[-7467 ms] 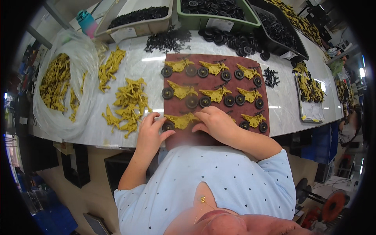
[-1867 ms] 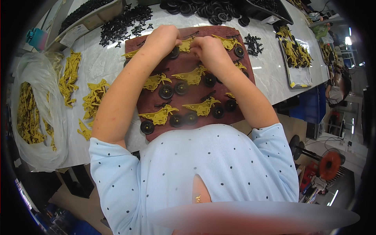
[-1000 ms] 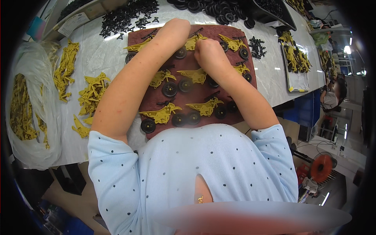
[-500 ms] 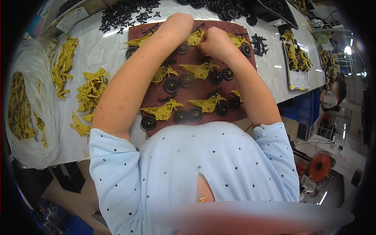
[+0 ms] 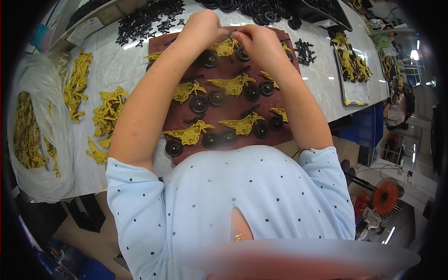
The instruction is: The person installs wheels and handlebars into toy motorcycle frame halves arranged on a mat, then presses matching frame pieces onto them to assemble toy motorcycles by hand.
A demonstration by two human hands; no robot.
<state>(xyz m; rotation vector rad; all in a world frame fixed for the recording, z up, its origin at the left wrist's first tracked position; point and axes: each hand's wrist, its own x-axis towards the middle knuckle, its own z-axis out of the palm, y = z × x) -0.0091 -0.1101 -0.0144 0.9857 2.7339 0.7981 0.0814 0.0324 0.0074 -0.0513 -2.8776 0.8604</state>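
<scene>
My left hand (image 5: 204, 27) and my right hand (image 5: 257, 39) meet at the far side of a maroon mat (image 5: 219, 105). Their fingertips pinch a small dark plastic part (image 5: 229, 33), mostly hidden by the fingers. Just below them lies a yellow toy motorcycle body (image 5: 225, 47), with a black spoked wheel (image 5: 209, 59) at its left and another wheel (image 5: 242, 53) under my right hand. Nearer to me are rows of more yellow bodies, such as one body (image 5: 232, 85) in the middle row, with black wheels and thin black parts beside them.
Loose black parts (image 5: 135, 25) and a heap of black wheels (image 5: 266, 11) lie beyond the mat. At left are yellow pieces (image 5: 109, 109) and a clear plastic bag (image 5: 60, 163) of more. To the right are small black parts (image 5: 304, 52) and a tray (image 5: 347, 95) with yellow-and-black assemblies.
My hands have come closer together, the right one moving up and left from the yellow body. Its curled fingers now pinch at the dark part. The whole view has shifted slightly.
</scene>
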